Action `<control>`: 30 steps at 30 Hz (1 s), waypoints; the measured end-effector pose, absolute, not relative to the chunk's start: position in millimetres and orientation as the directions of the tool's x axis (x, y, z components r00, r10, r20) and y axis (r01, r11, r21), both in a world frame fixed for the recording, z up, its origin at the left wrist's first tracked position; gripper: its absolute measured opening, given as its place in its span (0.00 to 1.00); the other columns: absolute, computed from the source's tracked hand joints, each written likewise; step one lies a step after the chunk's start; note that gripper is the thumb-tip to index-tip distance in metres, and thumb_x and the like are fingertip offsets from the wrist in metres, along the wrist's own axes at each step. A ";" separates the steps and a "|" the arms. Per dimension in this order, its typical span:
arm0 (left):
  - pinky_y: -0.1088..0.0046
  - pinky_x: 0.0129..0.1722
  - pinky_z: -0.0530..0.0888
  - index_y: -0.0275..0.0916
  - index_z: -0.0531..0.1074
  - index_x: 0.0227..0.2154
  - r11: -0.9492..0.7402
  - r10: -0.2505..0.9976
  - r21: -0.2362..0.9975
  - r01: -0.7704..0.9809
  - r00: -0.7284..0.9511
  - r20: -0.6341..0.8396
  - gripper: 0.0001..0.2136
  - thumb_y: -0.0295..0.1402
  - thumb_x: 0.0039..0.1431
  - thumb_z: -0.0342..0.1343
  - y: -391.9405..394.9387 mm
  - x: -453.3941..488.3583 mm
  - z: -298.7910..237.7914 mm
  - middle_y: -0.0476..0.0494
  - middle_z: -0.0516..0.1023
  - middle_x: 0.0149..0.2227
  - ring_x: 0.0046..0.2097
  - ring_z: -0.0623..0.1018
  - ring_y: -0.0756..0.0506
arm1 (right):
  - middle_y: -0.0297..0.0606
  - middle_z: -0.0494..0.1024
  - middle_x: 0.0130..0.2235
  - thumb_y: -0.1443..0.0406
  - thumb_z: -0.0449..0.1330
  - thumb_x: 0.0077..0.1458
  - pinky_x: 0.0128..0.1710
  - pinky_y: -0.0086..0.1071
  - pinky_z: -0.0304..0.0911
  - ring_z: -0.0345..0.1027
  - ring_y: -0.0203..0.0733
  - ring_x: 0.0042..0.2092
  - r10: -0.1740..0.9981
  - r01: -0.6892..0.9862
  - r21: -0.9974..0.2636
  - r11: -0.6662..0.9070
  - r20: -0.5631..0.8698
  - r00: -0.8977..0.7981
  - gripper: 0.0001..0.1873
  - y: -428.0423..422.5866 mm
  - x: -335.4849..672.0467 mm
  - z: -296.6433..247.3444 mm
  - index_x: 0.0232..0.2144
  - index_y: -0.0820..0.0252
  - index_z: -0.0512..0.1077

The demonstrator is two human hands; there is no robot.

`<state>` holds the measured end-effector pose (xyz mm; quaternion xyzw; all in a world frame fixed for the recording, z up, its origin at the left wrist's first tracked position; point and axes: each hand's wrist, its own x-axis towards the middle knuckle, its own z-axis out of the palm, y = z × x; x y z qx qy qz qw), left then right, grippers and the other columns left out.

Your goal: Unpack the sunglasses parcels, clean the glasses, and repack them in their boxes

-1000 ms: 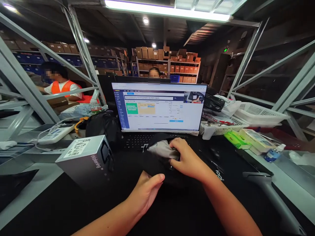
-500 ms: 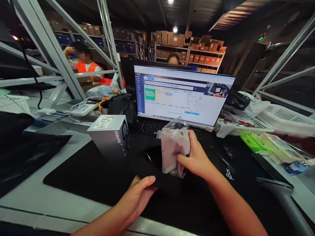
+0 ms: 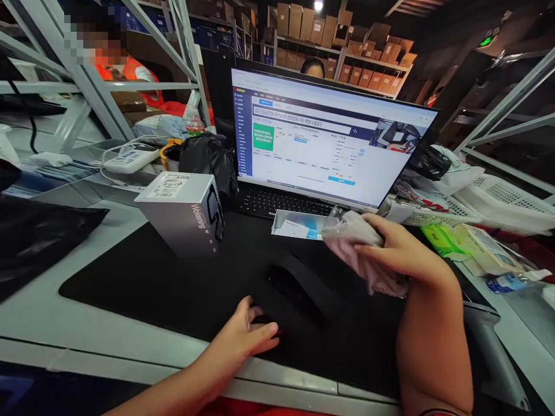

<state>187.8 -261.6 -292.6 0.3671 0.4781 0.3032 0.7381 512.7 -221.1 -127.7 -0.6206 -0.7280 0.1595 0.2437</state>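
My right hand (image 3: 392,245) is closed on a soft pale pinkish-grey pouch (image 3: 353,237) with clear plastic at its top, held over the right of the black mat (image 3: 143,289). My left hand (image 3: 249,332) is low at the front of the mat, thumb and fingers bent around the dark edge of a black box insert (image 3: 299,286). The insert has a hollow and blends into the mat, so its outline is hard to make out. Behind the pouch lies an open shallow box (image 3: 295,224) with white and blue papers. A grey "Wakening" box (image 3: 182,216) stands upright at left.
A monitor (image 3: 312,138) and keyboard (image 3: 277,199) stand at the back. At right are a green packet (image 3: 442,241), white baskets (image 3: 498,202) and a grey handheld scanner (image 3: 494,346). Black bags (image 3: 43,231) lie at left. A person in an orange vest (image 3: 130,69) sits beyond the frame.
My right hand has carried the pouch to the right, away from the insert, and the shallow box behind has come into fuller view. The camera view has tilted downward.
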 end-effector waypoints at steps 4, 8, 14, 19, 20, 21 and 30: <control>0.61 0.30 0.80 0.42 0.48 0.64 0.141 0.955 0.955 0.261 0.217 -0.201 0.44 0.44 0.50 0.66 -255.0 170.8 -302.5 0.35 0.66 0.51 0.36 0.76 0.44 | 0.37 0.81 0.47 0.69 0.60 0.52 0.47 0.38 0.68 0.75 0.50 0.46 0.974 0.898 -0.397 0.191 -0.036 -0.224 0.21 -221.8 510.6 -128.9 0.50 0.55 0.75; 0.51 0.52 0.76 0.49 0.59 0.62 -0.482 0.876 0.660 0.577 0.323 0.358 0.29 0.39 0.59 0.60 -239.3 159.4 -259.0 0.37 0.65 0.56 0.52 0.74 0.39 | 0.36 0.81 0.49 0.77 0.55 0.45 0.52 0.36 0.67 0.75 0.47 0.49 0.930 0.812 -0.455 0.367 0.172 -0.324 0.31 -219.4 491.3 -132.5 0.51 0.55 0.75; 0.49 0.63 0.68 0.47 0.49 0.70 -0.774 0.633 0.422 0.472 0.542 0.553 0.46 0.50 0.53 0.66 -204.7 183.5 -199.8 0.33 0.51 0.71 0.69 0.60 0.30 | 0.42 0.77 0.56 0.78 0.58 0.48 0.58 0.39 0.65 0.72 0.47 0.56 0.828 0.681 -0.473 0.559 0.368 -0.424 0.31 -222.8 434.5 -149.0 0.55 0.56 0.73; 0.61 0.57 0.74 0.48 0.61 0.64 -0.785 0.613 0.507 0.356 0.563 0.554 0.26 0.38 0.64 0.58 -176.1 198.9 -213.4 0.40 0.73 0.59 0.58 0.75 0.40 | 0.44 0.74 0.58 0.73 0.65 0.51 0.58 0.40 0.66 0.69 0.48 0.58 0.829 0.664 -0.499 0.557 0.380 -0.409 0.33 -217.6 415.1 -163.9 0.59 0.57 0.66; 0.62 0.55 0.74 0.47 0.66 0.60 -0.775 0.625 0.536 0.335 0.537 0.567 0.22 0.37 0.64 0.58 -171.3 197.4 -216.6 0.42 0.76 0.55 0.54 0.77 0.41 | 0.44 0.73 0.60 0.70 0.67 0.51 0.59 0.41 0.65 0.67 0.48 0.60 0.827 0.660 -0.500 0.561 0.384 -0.411 0.34 -217.5 419.0 -161.8 0.60 0.56 0.65; 0.63 0.54 0.75 0.45 0.70 0.55 -0.754 0.650 0.567 0.330 0.494 0.578 0.18 0.38 0.63 0.58 -166.9 194.6 -219.1 0.42 0.77 0.51 0.52 0.78 0.41 | 0.44 0.71 0.62 0.67 0.69 0.51 0.61 0.42 0.63 0.65 0.48 0.61 0.826 0.663 -0.496 0.561 0.387 -0.409 0.36 -218.2 425.0 -158.0 0.61 0.55 0.63; 0.65 0.45 0.74 0.39 0.71 0.47 -0.358 0.930 0.919 0.167 -0.026 0.366 0.26 0.57 0.58 0.57 -144.9 168.4 -241.6 0.41 0.78 0.42 0.44 0.77 0.40 | 0.36 0.80 0.39 0.64 0.60 0.64 0.38 0.33 0.69 0.74 0.40 0.40 0.825 0.666 -0.580 0.469 0.557 -0.096 0.05 -235.2 457.5 -130.5 0.38 0.53 0.77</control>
